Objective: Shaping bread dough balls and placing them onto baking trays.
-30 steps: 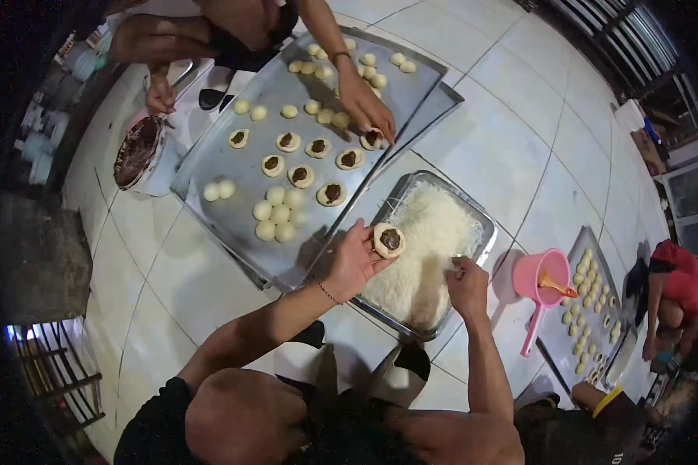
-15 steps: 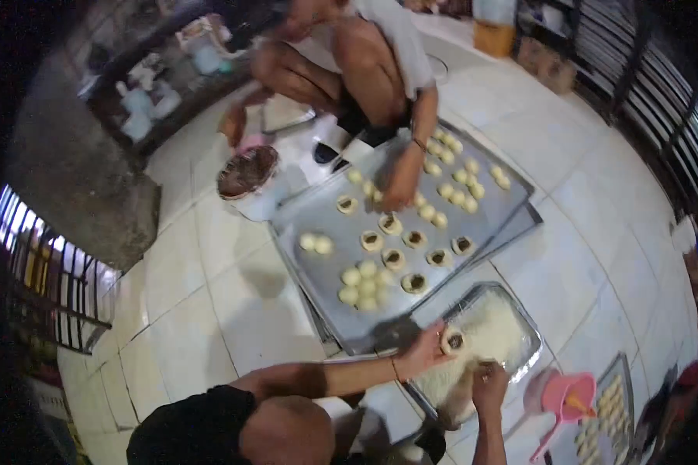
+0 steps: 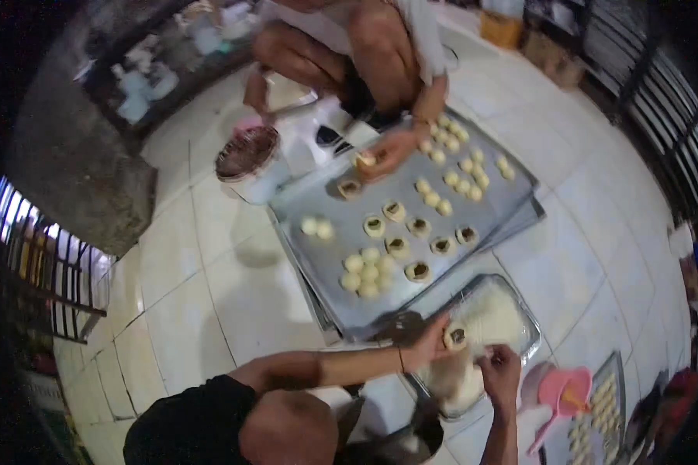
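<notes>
Holding a filled dough round at its two o'clock, my left hand has it ten o'clock from my curled right hand; whether that grasps anything, I cannot tell.

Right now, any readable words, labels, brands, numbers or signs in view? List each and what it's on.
None legible.
Panel at the lower left edge: faint lettering-like marks, too blurred to read.
Filled dough round in the left hand, large dough tray, pink dipper, white bucket: no text visible.
</notes>
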A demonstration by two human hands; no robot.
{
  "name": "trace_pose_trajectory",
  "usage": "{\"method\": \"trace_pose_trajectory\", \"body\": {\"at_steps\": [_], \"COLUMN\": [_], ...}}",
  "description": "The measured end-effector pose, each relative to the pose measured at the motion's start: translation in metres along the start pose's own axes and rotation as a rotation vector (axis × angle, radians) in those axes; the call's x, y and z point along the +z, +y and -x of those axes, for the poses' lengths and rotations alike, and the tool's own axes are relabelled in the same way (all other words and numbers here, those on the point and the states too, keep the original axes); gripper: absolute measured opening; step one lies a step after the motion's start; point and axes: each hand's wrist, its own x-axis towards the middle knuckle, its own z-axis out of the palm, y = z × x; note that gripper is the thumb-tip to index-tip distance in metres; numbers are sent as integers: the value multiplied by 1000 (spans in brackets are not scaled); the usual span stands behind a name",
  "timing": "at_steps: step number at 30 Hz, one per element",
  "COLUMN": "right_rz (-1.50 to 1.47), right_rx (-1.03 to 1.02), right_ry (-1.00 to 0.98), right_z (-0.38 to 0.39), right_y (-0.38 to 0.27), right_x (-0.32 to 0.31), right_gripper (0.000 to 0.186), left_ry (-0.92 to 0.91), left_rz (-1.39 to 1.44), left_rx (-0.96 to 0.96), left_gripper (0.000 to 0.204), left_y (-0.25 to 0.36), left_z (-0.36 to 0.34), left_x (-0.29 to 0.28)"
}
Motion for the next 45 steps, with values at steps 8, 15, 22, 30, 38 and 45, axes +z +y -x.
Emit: {"method": "trace_pose_trajectory", "body": {"at_steps": [8,15,22,30,38,45], "right_rz": [256,171,-336,104,-22,-161], "right_rx": [-270,-292,-18,-595,-404,-222], "right_ry": [56,145,-160,32,103,129], "right_z": [6,21,22,26,33,35], "right_y": [-38,-48,-23,-47,-55,-73], "right_x": [36,40,26,28,28,24], "right_gripper": [29,42,35,18,19,21], "left_ry": [-14,-7,-36,-228,-136,-244], "left_rz": [-352,-665,-542,-1596,-1183,-1130], "left_rx": [132,294,256,668,774,1189], "left_gripper": [30,28,32,47,59,53], "left_y": [14,9,28,25,18,12], "left_z": [52,60,84,91,72,88], "left_x": [52,51,71,86,64,82]}}
